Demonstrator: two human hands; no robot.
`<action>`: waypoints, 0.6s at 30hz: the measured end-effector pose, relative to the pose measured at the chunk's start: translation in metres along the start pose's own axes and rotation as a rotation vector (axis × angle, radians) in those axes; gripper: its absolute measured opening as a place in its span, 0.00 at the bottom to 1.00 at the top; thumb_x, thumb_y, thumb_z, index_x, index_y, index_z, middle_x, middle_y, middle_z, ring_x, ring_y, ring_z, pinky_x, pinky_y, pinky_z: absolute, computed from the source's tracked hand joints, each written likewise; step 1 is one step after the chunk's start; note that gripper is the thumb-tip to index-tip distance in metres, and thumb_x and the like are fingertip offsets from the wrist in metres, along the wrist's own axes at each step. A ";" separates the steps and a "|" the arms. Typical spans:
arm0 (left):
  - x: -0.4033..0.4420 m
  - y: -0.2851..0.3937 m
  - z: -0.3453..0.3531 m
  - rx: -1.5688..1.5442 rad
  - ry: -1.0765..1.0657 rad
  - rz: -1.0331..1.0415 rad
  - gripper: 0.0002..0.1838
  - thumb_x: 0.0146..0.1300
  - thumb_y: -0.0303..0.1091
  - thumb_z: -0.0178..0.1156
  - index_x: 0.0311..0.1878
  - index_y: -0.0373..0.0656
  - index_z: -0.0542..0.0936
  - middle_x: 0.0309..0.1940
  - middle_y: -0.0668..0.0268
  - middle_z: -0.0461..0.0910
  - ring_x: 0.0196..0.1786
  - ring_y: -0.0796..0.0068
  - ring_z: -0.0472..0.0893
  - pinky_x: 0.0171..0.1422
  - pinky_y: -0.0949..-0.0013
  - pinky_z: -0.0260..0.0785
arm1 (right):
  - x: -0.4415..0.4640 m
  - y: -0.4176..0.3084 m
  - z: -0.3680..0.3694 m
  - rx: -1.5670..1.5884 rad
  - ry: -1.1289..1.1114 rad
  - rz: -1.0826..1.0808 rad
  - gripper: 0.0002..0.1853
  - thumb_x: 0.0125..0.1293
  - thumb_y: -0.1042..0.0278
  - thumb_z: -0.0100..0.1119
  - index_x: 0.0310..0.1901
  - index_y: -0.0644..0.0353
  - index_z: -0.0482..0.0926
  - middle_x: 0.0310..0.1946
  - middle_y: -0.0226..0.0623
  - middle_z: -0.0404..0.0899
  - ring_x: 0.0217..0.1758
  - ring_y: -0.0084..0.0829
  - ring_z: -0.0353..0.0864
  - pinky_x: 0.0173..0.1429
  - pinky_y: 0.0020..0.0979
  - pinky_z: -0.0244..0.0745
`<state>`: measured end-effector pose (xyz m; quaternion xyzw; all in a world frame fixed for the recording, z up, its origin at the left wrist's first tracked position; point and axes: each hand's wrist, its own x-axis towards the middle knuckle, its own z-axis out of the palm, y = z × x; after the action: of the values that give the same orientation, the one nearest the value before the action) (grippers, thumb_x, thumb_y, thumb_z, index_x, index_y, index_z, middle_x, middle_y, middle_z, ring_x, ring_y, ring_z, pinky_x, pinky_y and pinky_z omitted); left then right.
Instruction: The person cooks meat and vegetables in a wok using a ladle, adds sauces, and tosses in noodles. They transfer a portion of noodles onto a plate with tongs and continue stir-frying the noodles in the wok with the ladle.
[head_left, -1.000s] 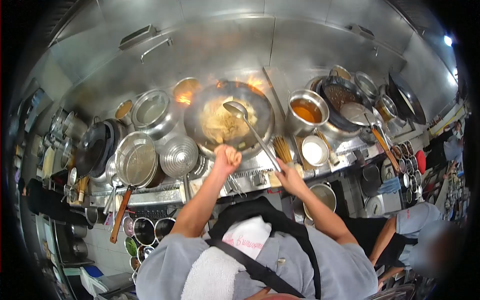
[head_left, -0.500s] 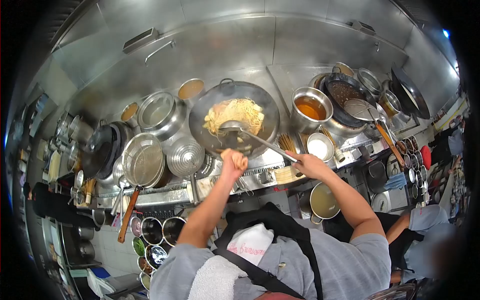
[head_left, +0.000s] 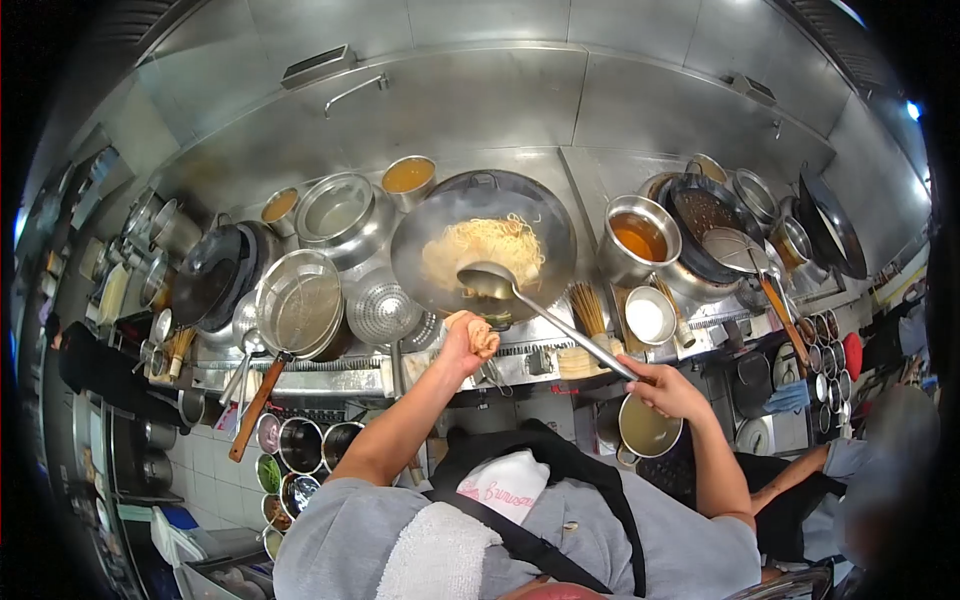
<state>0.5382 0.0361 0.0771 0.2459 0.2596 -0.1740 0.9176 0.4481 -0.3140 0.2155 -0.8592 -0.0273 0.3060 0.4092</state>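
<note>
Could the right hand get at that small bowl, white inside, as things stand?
Probably, though not freely: the right hand is gripping the ladle, so it would likely have to let go first. The bowl sits close by, and nothing seems to block the way.

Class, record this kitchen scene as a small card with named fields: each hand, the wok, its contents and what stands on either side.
Left hand: closed on a pale cloth at the wok's near edge
Right hand: gripping the handle of a ladle
Ladle bowl: over the wok, at the near side of the food
Wok: dark, wide
Contents: pale noodles
Left of wok: perforated skimmer
Right of wok: metal pot of amber liquid
Under cloth: hidden
</note>
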 end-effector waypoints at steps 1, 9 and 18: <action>0.022 -0.001 -0.018 -0.089 -0.153 0.003 0.11 0.58 0.30 0.53 0.21 0.46 0.67 0.15 0.67 0.65 0.16 0.69 0.63 0.21 0.66 0.62 | 0.003 -0.003 -0.003 -0.154 0.040 -0.084 0.30 0.66 0.65 0.59 0.70 0.42 0.66 0.34 0.47 0.83 0.36 0.42 0.84 0.45 0.39 0.74; 0.057 -0.035 -0.056 -0.041 -0.200 0.089 0.12 0.65 0.42 0.55 0.30 0.46 0.73 0.22 0.66 0.74 0.23 0.71 0.71 0.28 0.68 0.66 | 0.094 -0.001 0.024 -0.627 0.374 -0.108 0.26 0.67 0.59 0.52 0.67 0.32 0.69 0.35 0.50 0.83 0.40 0.49 0.83 0.48 0.46 0.77; 0.065 -0.008 -0.027 -0.083 -0.052 0.077 0.13 0.59 0.31 0.54 0.19 0.46 0.69 0.13 0.71 0.63 0.14 0.75 0.59 0.22 0.72 0.56 | 0.084 0.066 0.077 0.107 0.409 -0.348 0.30 0.66 0.67 0.60 0.69 0.57 0.66 0.38 0.40 0.83 0.36 0.25 0.78 0.48 0.28 0.73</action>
<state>0.5765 0.0315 0.0180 0.2129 0.2330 -0.1342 0.9393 0.4607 -0.2802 0.0886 -0.8626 -0.0750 0.0525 0.4975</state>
